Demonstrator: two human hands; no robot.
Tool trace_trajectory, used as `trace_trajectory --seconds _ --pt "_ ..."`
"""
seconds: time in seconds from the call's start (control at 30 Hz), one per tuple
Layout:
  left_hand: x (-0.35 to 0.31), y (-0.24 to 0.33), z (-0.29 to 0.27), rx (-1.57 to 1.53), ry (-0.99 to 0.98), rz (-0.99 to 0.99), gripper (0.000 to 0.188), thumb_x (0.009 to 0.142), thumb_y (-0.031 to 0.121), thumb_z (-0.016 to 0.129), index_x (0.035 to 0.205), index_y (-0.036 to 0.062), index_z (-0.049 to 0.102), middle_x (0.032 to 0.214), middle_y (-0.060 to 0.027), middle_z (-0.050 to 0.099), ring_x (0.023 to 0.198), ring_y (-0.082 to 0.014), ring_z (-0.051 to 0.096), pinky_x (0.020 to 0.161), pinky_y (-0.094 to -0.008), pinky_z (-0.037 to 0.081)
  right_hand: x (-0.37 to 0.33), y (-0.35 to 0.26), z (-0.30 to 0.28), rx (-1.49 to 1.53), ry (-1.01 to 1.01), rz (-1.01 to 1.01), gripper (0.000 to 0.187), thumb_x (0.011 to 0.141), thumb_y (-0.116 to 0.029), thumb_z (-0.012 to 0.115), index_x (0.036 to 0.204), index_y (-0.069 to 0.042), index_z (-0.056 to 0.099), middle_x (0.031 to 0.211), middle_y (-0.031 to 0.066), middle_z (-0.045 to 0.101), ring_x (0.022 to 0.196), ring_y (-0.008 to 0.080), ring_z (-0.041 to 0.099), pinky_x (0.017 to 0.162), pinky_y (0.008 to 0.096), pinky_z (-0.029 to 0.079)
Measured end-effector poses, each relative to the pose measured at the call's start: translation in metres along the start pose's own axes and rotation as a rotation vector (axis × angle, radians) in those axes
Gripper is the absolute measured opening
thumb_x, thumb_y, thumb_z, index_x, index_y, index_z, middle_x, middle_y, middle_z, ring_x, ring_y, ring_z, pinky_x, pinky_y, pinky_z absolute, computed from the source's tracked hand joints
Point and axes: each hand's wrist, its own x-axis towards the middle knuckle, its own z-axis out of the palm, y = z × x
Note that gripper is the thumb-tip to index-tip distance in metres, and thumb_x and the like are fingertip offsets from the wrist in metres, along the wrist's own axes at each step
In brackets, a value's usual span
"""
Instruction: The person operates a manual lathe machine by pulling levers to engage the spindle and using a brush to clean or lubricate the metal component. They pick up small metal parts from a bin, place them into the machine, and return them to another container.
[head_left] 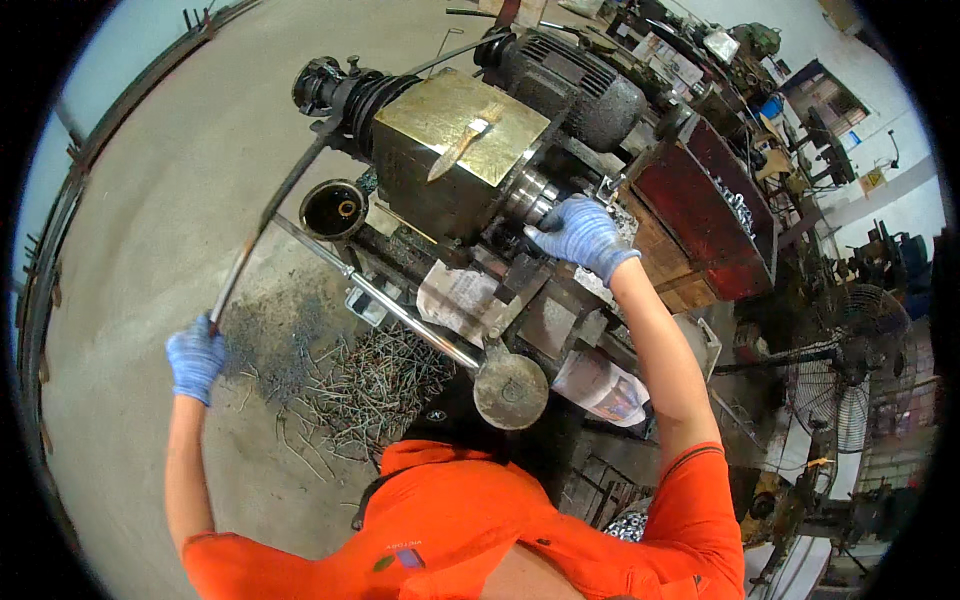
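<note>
L hand (196, 358), blue knit glove: fingers closed round the lower end of a long dark lever (240, 275). From those fingers lever runs up & away to the R, to the machine's belt pulley end. R hand (585, 235), same type glove: thumb out to L, fingers curled by the bright steel spindle nose (530, 195). Fingertips partly hidden; we can't tell if they grip anything.

Beyond R fingers, to upper L: brass-coloured housing top (430, 110), w/ a flat paintbrush (460, 150) lying on it. Farther up, past the R fingers: finned elec. motor (570, 85). Just R of R hand: red metal tray (690, 195), bits of shiny metal along its far side.

Between the two hands: steel rod (385, 300), slanting down to a round, worn end disc (510, 391) nearer the body than R fingers. R of L fingers, on floor: heap of thin metal strips (370, 385).

Writing: we note printed paper (455, 300), L of & below R fingers, type too small to make out. Second printed sheet (600, 385), coloured pic on it, below R wrist. Orange shirt (450, 510): small chest print, dark lettering by a blue patch (408, 557) & green mark. Yellow sign (872, 180) on wall, far R of R fingers, dark symbol.
</note>
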Motion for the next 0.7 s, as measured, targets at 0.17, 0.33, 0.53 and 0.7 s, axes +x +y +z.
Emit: trace_trajectory --seconds 0.17,0.33,0.53,0.7 --pt "0.08 -0.116 0.049 0.325 0.166 0.143 0.028 0.077 0.016 0.057 0.104 0.0075 0.057 0.074 -0.0135 0.061 0.06 -0.0321 0.057 0.057 -0.0436 0.045 0.001 -0.005 0.004 0.014 0.132 -0.008 0.049 0.07 -0.048 0.063 0.074 0.001 0.065 0.072 0.0229 0.061 0.072 0.0364 0.061 0.071 0.0415 0.049" --pt "0.106 -0.107 0.038 0.298 0.058 0.017 0.026 0.079 0.018 0.056 0.103 0.0093 0.058 0.078 -0.0138 0.063 0.068 -0.0317 0.06 0.06 -0.0429 0.047 0.0 0.003 0.006 -0.013 0.123 0.002 0.047 0.072 -0.05 0.062 0.073 -0.002 0.067 0.069 0.0202 0.062 0.068 0.0343 0.061 0.069 0.0408 0.049" --pt "0.111 -0.03 -0.004 -0.026 0.041 -0.176 0.023 0.081 0.023 0.057 0.101 0.0126 0.062 0.086 -0.0142 0.065 0.08 -0.0308 0.063 0.07 -0.0404 0.05 -0.039 -0.001 -0.009 0.074 0.393 -0.085 0.034 0.074 -0.041 0.064 0.08 -0.008 0.071 0.088 0.0113 0.067 0.082 0.0298 0.062 0.077 0.0361 0.049" --pt "0.116 0.099 -0.083 -0.61 0.266 0.099 0.035 0.084 0.032 0.058 0.113 0.0123 0.06 0.083 -0.0113 0.065 0.076 -0.0251 0.063 0.069 -0.0365 0.049 -0.113 0.034 -0.013 0.164 0.725 -0.093 0.018 0.071 -0.022 0.072 0.08 -0.007 0.07 0.095 0.0107 0.066 0.09 0.0287 0.06 0.081 0.0339 0.047"
